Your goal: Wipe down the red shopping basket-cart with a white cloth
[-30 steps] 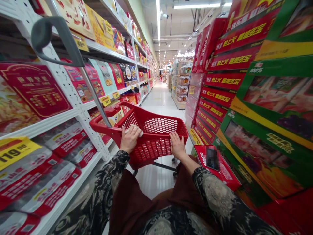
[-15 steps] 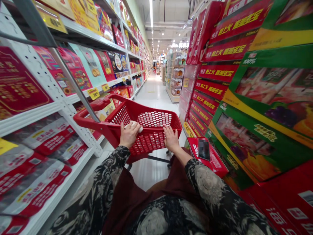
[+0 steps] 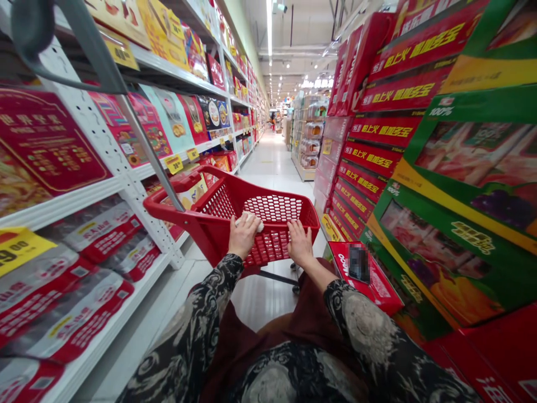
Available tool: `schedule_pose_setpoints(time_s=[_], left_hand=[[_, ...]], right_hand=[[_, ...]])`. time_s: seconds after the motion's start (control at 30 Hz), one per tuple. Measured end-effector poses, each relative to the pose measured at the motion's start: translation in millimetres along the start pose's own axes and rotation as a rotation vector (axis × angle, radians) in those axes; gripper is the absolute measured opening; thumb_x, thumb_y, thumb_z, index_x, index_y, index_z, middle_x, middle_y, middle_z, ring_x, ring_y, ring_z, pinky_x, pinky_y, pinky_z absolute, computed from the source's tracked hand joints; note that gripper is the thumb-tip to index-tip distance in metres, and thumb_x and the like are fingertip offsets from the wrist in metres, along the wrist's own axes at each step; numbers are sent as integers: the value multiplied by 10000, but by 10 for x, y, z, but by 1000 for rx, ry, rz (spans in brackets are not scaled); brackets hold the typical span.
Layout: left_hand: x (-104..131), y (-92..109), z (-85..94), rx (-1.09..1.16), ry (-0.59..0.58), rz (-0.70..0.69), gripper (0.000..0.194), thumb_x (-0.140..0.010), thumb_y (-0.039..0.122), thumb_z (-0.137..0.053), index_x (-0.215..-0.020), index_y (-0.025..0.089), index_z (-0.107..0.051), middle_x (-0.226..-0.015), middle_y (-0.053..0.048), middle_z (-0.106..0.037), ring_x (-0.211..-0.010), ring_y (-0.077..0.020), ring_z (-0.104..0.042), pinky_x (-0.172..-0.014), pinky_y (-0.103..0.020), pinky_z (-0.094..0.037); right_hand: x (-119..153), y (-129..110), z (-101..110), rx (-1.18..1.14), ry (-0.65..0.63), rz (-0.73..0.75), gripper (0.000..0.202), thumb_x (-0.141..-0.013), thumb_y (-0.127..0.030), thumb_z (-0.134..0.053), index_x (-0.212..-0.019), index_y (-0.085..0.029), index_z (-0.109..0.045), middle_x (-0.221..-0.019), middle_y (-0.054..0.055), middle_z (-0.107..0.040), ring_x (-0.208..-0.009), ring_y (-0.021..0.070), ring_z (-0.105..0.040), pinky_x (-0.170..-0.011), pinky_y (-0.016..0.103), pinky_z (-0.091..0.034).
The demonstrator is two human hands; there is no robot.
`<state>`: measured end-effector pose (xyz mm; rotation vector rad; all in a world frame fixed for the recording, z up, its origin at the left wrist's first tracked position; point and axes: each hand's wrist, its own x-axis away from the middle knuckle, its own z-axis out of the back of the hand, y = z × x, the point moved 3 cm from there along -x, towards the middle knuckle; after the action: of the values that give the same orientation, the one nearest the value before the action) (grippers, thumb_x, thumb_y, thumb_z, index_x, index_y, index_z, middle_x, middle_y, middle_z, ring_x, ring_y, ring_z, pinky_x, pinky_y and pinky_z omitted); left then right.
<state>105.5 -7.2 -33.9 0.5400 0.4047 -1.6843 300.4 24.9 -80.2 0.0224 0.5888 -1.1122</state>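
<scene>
A red plastic shopping cart (image 3: 268,242) stands in front of me, its side wall full of holes. My left hand (image 3: 242,236) is closed over the near rim, with a crumpled white cloth (image 3: 254,221) under its fingers against the rim. To its right, my right hand (image 3: 299,244) grips the same rim with its fingers curled over the top. The cart's metal handle post (image 3: 146,148) rises on the left to a grey handle (image 3: 86,42).
Shelves (image 3: 161,162) of packaged snacks and bottle packs line the left side. Stacked red drink cartons (image 3: 369,148) and green juice boxes (image 3: 461,224) stand close on the right. A dark, pixelated item (image 3: 359,263) lies on a red box (image 3: 384,288). The aisle floor (image 3: 265,159) runs ahead.
The view has swung slightly left, so the cart and shelves appear farther right. My left hand with the cloth has slid right along the rim, closer to my right hand.
</scene>
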Motion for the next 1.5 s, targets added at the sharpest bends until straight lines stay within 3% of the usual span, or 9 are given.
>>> schedule_pose_setpoints(time_s=[0.23, 0.33, 0.5, 0.7, 0.8, 0.97, 1.1, 1.27, 1.5], left_hand=[[-52, 240, -163, 103, 7, 26, 467, -855, 215, -397, -1315, 144, -435, -1350, -139, -515, -1316, -297, -386, -1098, -557, -222], [-44, 185, -230, 196, -30, -41, 634, -796, 164, -433, -1397, 51, -263, -1413, -201, -415, -1338, -276, -355, -1103, -480, -270], [29, 20, -145, 291, -99, -201, 859, -711, 158, -486, -1444, 49, -51, -1457, -232, -323, -1347, -273, -333, -1085, -477, -306], [118, -132, 109, -52, -135, 0, 661, -771, 288, -469, -1389, 96, -332, -1466, -183, -339, -1372, -304, -272, -1118, -551, -160], [112, -107, 126, -151, -216, -8, 588, -820, 389, -423, -1352, 139, -424, -1439, -146, -401, -1361, -321, -283, -1112, -561, -155], [47, -46, 120, -140, -284, 25, 622, -812, 326, -398, -1408, 160, -331, -1465, -91, -375, -1360, -291, -290, -1116, -580, -137], [34, -45, 140, -109, -315, 18, 722, -752, 227, -413, -1429, 56, -228, -1484, -132, -324, -1372, -249, -283, -1136, -534, -149], [45, -42, 147, -167, -329, -5, 686, -775, 227, -413, -1427, 88, -254, -1499, -114, -296, -1401, -251, -218, -1138, -531, -139], [43, -28, 142, -203, -326, -10, 615, -801, 261, -423, -1399, 140, -344, -1503, -99, -292, -1403, -265, -208, -1128, -548, -140]], right_hand=[[-120, -352, 130, -113, 55, 45, 680, -763, -174, -473, -1420, -126, -304, -1510, 128, -256, -1395, 247, -205, -1123, 515, -116], [-224, -563, 153, -164, 18, 132, 705, -757, -203, -498, -1427, -140, -289, -1520, 125, -227, -1399, 243, -184, -1121, 521, -113], [-327, -734, 59, -209, -129, 179, 660, -811, -266, -493, -1431, -227, -271, -1498, 84, -296, -1364, 229, -254, -1092, 593, -128], [-349, -672, 27, -112, -83, 105, 430, -889, -181, -388, -1295, -293, -473, -1372, 60, -476, -1222, 216, -436, -1078, 585, -159], [-343, -634, 60, -80, -30, 68, 404, -872, -168, -403, -1254, -228, -519, -1398, 95, -441, -1276, 240, -371, -1089, 554, -148], [-325, -836, 63, -116, -5, 175, 611, -800, -221, -507, -1387, -143, -354, -1454, 126, -355, -1312, 248, -287, -1100, 488, -165], [-344, -937, 29, -62, -22, 182, 523, -841, -243, -493, -1356, -256, -405, -1416, 84, -408, -1254, 255, -341, -1048, 496, -229], [-352, -718, 40, -9, -3, 222, 361, -904, -202, -398, -1226, -302, -526, -1359, 36, -481, -1168, 231, -418, -988, 455, -297], [-151, 179, 173, 16, 156, 37, 338, -848, -136, -436, -1128, -248, -589, -1329, 63, -511, -1186, 244, -409, -994, 459, -286]])
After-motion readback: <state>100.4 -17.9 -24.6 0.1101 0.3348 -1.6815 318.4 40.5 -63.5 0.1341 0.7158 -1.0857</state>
